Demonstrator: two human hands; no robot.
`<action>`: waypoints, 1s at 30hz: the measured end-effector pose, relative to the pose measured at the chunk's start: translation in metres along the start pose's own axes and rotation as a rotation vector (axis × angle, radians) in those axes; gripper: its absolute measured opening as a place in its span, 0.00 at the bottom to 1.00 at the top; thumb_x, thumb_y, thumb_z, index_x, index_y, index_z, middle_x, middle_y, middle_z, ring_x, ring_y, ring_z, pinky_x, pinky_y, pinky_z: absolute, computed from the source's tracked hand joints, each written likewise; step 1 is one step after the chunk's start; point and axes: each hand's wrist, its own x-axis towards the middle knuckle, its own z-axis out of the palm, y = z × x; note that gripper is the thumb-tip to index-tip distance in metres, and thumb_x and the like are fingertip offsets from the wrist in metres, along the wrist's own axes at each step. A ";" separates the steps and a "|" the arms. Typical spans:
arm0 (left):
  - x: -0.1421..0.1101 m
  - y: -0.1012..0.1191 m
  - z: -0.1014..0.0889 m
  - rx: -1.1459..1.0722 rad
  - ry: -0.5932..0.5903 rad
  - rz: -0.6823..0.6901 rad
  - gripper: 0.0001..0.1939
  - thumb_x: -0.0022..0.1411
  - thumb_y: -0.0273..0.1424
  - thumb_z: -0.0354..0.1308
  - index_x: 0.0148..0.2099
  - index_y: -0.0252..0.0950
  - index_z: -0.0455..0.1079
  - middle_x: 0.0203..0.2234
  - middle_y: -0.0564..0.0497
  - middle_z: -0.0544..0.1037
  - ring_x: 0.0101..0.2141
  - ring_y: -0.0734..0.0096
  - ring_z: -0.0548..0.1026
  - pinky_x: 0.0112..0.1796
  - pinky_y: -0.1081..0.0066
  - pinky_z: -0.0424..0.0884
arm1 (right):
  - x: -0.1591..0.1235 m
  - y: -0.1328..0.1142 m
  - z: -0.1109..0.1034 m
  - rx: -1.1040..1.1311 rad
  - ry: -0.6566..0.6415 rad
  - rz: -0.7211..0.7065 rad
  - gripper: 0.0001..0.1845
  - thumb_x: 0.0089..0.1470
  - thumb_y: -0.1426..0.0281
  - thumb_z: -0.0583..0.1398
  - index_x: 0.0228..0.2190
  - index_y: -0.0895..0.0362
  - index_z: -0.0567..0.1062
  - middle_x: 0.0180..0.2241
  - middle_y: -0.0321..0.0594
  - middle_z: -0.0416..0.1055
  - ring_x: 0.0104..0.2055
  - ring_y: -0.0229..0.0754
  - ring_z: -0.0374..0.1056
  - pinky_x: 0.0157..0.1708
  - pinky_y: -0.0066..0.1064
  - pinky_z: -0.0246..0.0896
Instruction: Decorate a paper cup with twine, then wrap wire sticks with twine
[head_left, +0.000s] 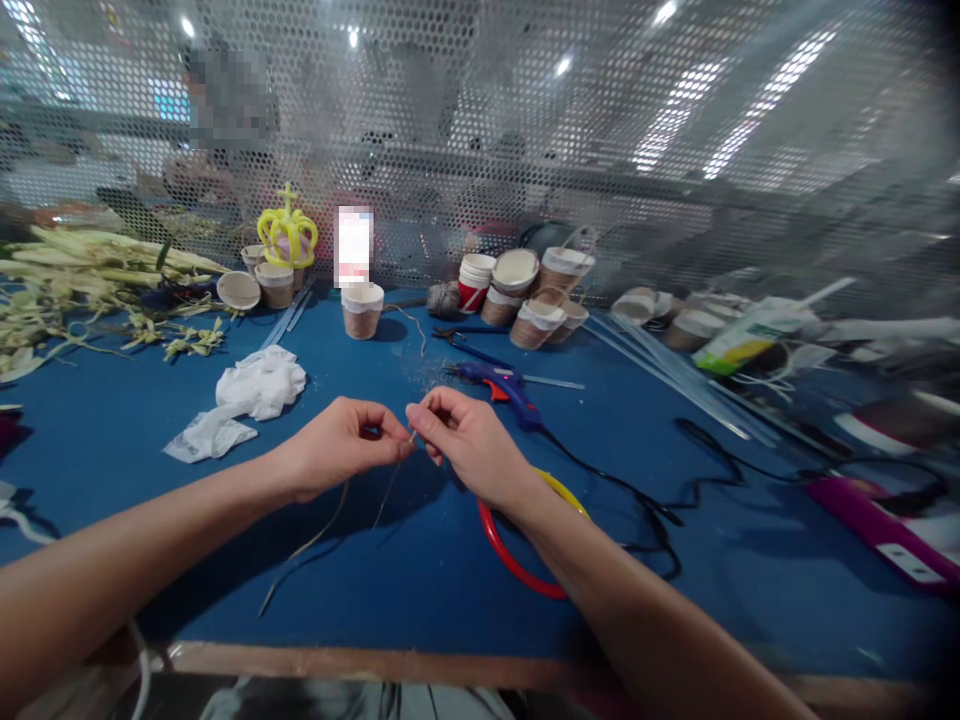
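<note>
Both my hands meet above the middle of the blue table [330, 590]. My left hand [349, 440] pinches a thin tan string [311, 540], whose loose end hangs down to the left. Fingertips of my right hand [457, 430] are closed on the same string, close to the left fingertips. Just beyond my right hand lies a blue glue gun [502, 385] with an orange trigger. Under my right wrist is a red and yellow ring [514, 565]. A twine-wrapped cup [362, 312] with a white lace rim stands farther back.
White lace cloth [262, 385] lies at left, dried husks [97, 265] beyond it. A yellow crown-shaped piece [287, 230] tops cups at the back left. More wrapped cups [536, 322], pliers [465, 335], clear glue sticks [675, 375], a black cord [600, 470] and a purple power strip [877, 525] lie right.
</note>
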 end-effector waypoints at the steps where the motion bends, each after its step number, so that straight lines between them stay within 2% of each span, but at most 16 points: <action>1: 0.000 0.000 0.000 0.001 0.001 0.000 0.08 0.45 0.31 0.58 0.25 0.31 0.66 0.17 0.58 0.65 0.18 0.84 0.56 0.20 0.78 0.50 | 0.000 0.000 0.000 -0.015 0.010 -0.004 0.14 0.49 0.61 0.55 0.20 0.57 0.62 0.14 0.28 0.57 0.16 0.29 0.54 0.18 0.23 0.50; 7: 0.000 -0.002 0.001 0.024 0.010 0.003 0.08 0.46 0.32 0.57 0.26 0.31 0.65 0.17 0.58 0.63 0.18 0.84 0.55 0.19 0.78 0.48 | -0.001 -0.001 0.003 -0.103 0.081 -0.006 0.15 0.49 0.61 0.56 0.18 0.58 0.62 0.13 0.28 0.57 0.15 0.29 0.52 0.17 0.24 0.47; 12: -0.001 0.000 0.002 0.040 0.011 -0.007 0.07 0.47 0.31 0.56 0.25 0.31 0.64 0.16 0.59 0.62 0.17 0.84 0.53 0.18 0.78 0.47 | -0.001 0.000 0.004 -0.090 0.111 -0.013 0.16 0.48 0.60 0.57 0.18 0.58 0.62 0.13 0.28 0.57 0.15 0.29 0.51 0.16 0.24 0.46; 14: -0.001 0.000 0.001 0.014 -0.002 -0.016 0.07 0.47 0.31 0.56 0.24 0.31 0.64 0.15 0.59 0.61 0.17 0.85 0.52 0.18 0.78 0.46 | -0.001 0.001 0.003 -0.044 0.080 -0.024 0.15 0.48 0.61 0.57 0.19 0.58 0.63 0.15 0.29 0.58 0.16 0.29 0.52 0.16 0.23 0.48; 19: 0.000 0.001 -0.002 -0.137 -0.076 -0.063 0.09 0.47 0.32 0.57 0.24 0.31 0.63 0.14 0.60 0.60 0.15 0.86 0.51 0.17 0.78 0.45 | 0.000 0.000 0.000 0.135 -0.099 -0.029 0.11 0.49 0.63 0.56 0.24 0.58 0.65 0.20 0.32 0.62 0.21 0.31 0.58 0.19 0.23 0.56; 21: 0.001 0.000 -0.003 -0.118 -0.080 -0.059 0.09 0.47 0.32 0.57 0.25 0.31 0.64 0.15 0.59 0.61 0.15 0.86 0.52 0.17 0.79 0.45 | 0.000 0.000 0.000 0.086 -0.082 -0.028 0.12 0.49 0.63 0.55 0.23 0.58 0.64 0.19 0.31 0.61 0.19 0.30 0.57 0.19 0.23 0.55; 24: 0.003 -0.001 -0.004 0.005 -0.024 -0.017 0.10 0.47 0.33 0.57 0.26 0.30 0.66 0.17 0.58 0.63 0.17 0.85 0.54 0.17 0.78 0.47 | 0.000 -0.001 0.000 -0.041 -0.012 -0.045 0.13 0.50 0.63 0.55 0.21 0.58 0.63 0.16 0.28 0.57 0.17 0.29 0.54 0.18 0.23 0.51; 30: 0.003 -0.004 -0.002 0.130 0.023 0.076 0.08 0.47 0.32 0.55 0.24 0.31 0.64 0.17 0.57 0.63 0.19 0.82 0.57 0.21 0.78 0.52 | 0.000 -0.001 0.003 -0.159 0.056 -0.062 0.13 0.50 0.64 0.55 0.20 0.57 0.62 0.14 0.27 0.55 0.16 0.30 0.51 0.18 0.24 0.48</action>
